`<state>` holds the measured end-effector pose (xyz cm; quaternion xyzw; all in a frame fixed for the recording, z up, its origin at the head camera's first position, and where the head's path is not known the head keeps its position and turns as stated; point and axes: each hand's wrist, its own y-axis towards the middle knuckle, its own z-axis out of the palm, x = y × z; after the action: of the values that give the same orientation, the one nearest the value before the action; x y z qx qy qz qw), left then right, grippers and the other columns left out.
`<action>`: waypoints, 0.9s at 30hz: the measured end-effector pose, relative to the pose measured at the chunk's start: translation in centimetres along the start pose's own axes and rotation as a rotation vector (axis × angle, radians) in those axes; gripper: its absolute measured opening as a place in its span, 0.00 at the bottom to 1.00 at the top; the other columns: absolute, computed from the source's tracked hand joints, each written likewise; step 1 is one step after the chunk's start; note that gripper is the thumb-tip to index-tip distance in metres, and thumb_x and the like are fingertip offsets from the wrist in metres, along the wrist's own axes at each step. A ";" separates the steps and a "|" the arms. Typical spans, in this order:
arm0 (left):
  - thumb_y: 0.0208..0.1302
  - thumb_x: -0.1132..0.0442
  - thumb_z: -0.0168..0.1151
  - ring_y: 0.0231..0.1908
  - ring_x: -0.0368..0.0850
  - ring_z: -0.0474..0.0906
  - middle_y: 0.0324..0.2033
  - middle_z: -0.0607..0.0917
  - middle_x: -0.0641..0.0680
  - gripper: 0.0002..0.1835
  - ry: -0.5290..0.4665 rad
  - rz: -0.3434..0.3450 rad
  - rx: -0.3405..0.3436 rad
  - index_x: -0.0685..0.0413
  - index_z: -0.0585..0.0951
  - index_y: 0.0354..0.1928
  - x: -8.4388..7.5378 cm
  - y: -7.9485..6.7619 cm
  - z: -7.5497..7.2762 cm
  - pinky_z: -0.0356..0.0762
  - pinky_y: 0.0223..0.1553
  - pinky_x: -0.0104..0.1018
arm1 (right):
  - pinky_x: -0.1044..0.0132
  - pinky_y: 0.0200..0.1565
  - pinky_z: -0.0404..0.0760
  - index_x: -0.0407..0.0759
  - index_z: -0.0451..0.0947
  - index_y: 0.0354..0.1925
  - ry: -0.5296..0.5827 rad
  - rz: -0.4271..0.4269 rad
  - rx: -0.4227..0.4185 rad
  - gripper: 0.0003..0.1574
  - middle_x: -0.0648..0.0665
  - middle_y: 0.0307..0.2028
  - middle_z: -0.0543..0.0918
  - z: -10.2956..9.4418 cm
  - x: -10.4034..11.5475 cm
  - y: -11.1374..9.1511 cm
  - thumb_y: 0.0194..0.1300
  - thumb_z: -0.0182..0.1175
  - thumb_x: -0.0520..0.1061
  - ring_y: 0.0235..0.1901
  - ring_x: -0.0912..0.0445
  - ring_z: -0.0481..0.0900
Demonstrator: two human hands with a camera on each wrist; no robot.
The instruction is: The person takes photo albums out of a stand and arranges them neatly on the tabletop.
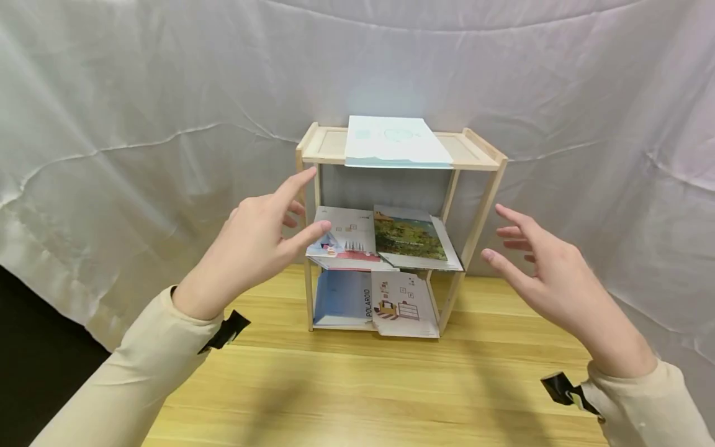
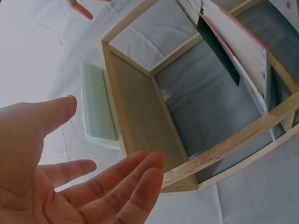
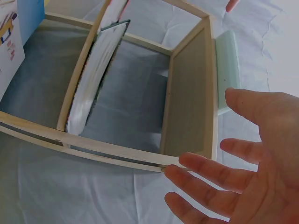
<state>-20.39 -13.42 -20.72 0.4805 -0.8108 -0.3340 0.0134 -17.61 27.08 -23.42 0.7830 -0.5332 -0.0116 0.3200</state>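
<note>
Both hands are raised in front of a small wooden shelf, one at each side, and neither holds anything. My left hand overlaps the shelf's left post in the head view, thumb and fingers spread apart. To the right of the shelf, my right hand has its fingers extended and its thumb apart. A pale booklet lies on the top board. On the middle shelf are a white illustrated booklet and one with a landscape cover. Below stand a blue POLAROID booklet and a white illustrated booklet.
The shelf stands on a yellow wood-grain table, against a grey-white cloth backdrop. A dark area lies beyond the cloth at the lower left. Black devices are strapped at both wrists.
</note>
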 end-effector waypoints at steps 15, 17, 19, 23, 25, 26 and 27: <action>0.74 0.43 0.69 0.38 0.48 0.90 0.49 0.83 0.59 0.41 -0.019 0.017 -0.047 0.41 0.65 0.83 -0.9 1.8 -0.7 0.79 0.57 0.58 | 0.32 0.54 0.83 0.53 0.59 0.84 0.031 0.015 -0.020 0.45 0.31 0.62 0.84 -1.1 0.5 2.1 0.78 0.65 0.52 0.58 0.31 0.86; 0.75 0.43 0.68 0.38 0.48 0.90 0.50 0.82 0.60 0.40 -0.021 0.014 -0.050 0.40 0.65 0.83 -1.1 2.1 -0.9 0.77 0.58 0.59 | 0.34 0.54 0.83 0.54 0.60 0.84 0.039 0.015 -0.022 0.44 0.32 0.62 0.85 -1.3 0.6 2.5 0.78 0.65 0.52 0.58 0.31 0.86; 0.75 0.42 0.67 0.39 0.49 0.90 0.52 0.81 0.60 0.40 -0.023 0.013 -0.049 0.39 0.64 0.83 -1.3 2.4 -1.1 0.77 0.60 0.60 | 0.36 0.55 0.83 0.55 0.60 0.84 0.050 0.017 -0.022 0.44 0.32 0.62 0.85 -1.5 0.7 2.8 0.78 0.66 0.52 0.58 0.31 0.86; 0.74 0.42 0.67 0.39 0.49 0.90 0.56 0.81 0.61 0.41 -0.025 0.005 -0.044 0.38 0.64 0.84 -1.5 3.1 -1.3 0.76 0.62 0.59 | 0.37 0.56 0.82 0.57 0.61 0.83 0.064 0.016 -0.025 0.43 0.33 0.62 0.85 -1.8 1.0 3.6 0.79 0.65 0.53 0.57 0.31 0.86; 0.74 0.42 0.68 0.38 0.49 0.90 0.58 0.81 0.61 0.41 -0.028 0.002 -0.040 0.38 0.63 0.84 -1.5 3.5 -1.3 0.77 0.62 0.58 | 0.45 0.56 0.87 0.57 0.62 0.83 0.069 0.018 -0.029 0.42 0.34 0.61 0.86 -1.9 1.2 4.0 0.79 0.65 0.54 0.57 0.32 0.87; 0.74 0.42 0.68 0.38 0.49 0.89 0.59 0.80 0.61 0.41 -0.030 0.002 -0.037 0.38 0.63 0.84 -1.5 3.7 -1.4 0.77 0.62 0.58 | 0.54 0.55 0.89 0.58 0.63 0.82 0.072 0.019 -0.033 0.41 0.34 0.61 0.86 -2.0 1.3 4.3 0.79 0.64 0.55 0.57 0.33 0.87; 0.75 0.42 0.67 0.38 0.49 0.89 0.59 0.80 0.61 0.41 -0.033 0.003 -0.032 0.37 0.63 0.84 -1.5 4.0 -1.4 0.76 0.62 0.58 | 0.63 0.54 0.89 0.57 0.64 0.82 0.082 0.021 -0.037 0.40 0.35 0.61 0.87 -2.1 1.4 4.5 0.78 0.64 0.55 0.57 0.34 0.87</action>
<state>-22.13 -11.70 -16.97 0.4734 -0.8061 -0.3550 0.0081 -20.00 25.88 -18.98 0.7711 -0.5277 0.0142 0.3560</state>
